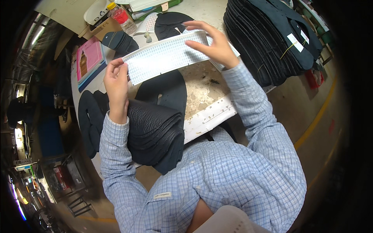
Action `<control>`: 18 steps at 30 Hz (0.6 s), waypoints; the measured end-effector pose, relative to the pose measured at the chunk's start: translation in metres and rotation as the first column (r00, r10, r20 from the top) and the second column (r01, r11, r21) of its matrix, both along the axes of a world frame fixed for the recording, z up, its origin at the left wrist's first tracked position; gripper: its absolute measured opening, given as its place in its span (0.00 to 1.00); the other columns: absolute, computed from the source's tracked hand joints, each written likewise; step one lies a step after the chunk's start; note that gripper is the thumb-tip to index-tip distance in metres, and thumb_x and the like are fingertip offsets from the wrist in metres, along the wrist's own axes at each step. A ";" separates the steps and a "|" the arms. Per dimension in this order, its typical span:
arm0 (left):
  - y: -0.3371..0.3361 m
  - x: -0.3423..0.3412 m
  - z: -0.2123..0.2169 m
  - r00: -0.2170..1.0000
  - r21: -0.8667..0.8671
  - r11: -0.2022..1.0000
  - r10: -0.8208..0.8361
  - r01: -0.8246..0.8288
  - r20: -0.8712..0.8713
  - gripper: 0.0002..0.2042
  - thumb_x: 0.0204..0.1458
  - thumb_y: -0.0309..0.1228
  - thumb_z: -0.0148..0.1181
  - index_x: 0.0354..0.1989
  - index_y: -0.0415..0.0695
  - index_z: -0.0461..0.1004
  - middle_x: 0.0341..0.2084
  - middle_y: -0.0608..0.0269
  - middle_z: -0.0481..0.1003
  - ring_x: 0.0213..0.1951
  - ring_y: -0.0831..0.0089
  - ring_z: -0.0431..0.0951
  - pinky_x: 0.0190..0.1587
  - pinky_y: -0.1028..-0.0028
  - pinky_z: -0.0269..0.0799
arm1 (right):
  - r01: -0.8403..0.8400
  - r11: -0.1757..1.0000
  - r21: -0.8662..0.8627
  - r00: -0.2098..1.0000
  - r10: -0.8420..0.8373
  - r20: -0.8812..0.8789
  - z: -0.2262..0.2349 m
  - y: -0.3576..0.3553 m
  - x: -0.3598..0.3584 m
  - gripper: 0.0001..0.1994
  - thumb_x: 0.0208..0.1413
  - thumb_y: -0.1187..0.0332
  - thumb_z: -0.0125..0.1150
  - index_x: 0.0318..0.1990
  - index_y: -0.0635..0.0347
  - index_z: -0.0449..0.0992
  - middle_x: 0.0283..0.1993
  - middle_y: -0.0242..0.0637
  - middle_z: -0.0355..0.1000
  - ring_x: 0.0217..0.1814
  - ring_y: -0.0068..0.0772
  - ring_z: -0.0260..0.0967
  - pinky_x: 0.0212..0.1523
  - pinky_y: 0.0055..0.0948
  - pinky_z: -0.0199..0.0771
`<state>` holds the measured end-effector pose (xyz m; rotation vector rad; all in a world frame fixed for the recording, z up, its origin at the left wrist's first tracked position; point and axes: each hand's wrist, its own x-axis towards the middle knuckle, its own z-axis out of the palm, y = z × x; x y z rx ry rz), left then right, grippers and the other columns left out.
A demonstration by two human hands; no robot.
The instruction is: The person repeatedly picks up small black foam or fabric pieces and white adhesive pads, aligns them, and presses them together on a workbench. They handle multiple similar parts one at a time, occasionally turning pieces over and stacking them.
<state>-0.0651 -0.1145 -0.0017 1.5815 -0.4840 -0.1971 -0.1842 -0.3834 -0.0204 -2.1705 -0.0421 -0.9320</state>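
Raised above the table is a long white sheet of small printed labels (163, 58), curved along its length. My left hand (116, 77) pinches its left end between thumb and fingers. At the sheet's right end my right hand (211, 42) is held with thumb and fingers spread apart, the thumb in front of the printed face. Whether a small label sticks to a fingertip is too small to tell. Below the sheet lies a dark cut piece (171, 89) with a slot. A fanned stack of black, grained leather-like pieces (155, 128) overhangs the table's near edge by my left forearm.
A tall stack of dark cut pieces (256, 42) with white tags stands at the right. Further left are a small dark stack (120, 42), a pink book (90, 60) and a bottle with a yellow cap (123, 19). The worn white tabletop (206, 91) has peeling patches.
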 end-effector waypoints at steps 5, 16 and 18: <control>-0.010 -0.004 0.001 0.985 0.020 1.000 -0.001 -0.002 0.170 0.19 0.54 0.22 0.57 0.55 0.41 0.67 0.46 0.57 0.75 0.48 0.68 0.75 0.51 0.71 0.70 | -0.228 0.776 0.588 0.961 0.275 0.009 -0.019 -0.006 -0.032 0.28 0.49 0.79 0.66 0.60 0.57 0.68 0.32 0.29 0.70 0.33 0.12 0.68 0.32 0.08 0.65; -0.027 -0.024 0.005 0.812 0.329 0.884 -0.447 0.334 0.377 0.11 0.53 0.30 0.63 0.42 0.40 0.80 0.34 0.59 0.81 0.39 0.72 0.81 0.46 0.74 0.73 | -0.184 0.922 0.341 0.969 0.228 -0.094 -0.007 0.072 -0.030 0.25 0.51 0.72 0.67 0.59 0.49 0.70 0.22 0.28 0.70 0.25 0.17 0.72 0.29 0.20 0.74; -0.030 -0.020 0.005 0.810 0.351 0.846 -0.506 0.400 0.297 0.10 0.52 0.30 0.63 0.40 0.39 0.81 0.32 0.60 0.81 0.38 0.74 0.81 0.45 0.75 0.73 | -0.183 0.936 0.300 0.970 0.221 -0.100 -0.005 0.078 -0.032 0.25 0.52 0.72 0.66 0.59 0.50 0.70 0.26 0.34 0.74 0.25 0.21 0.74 0.30 0.21 0.75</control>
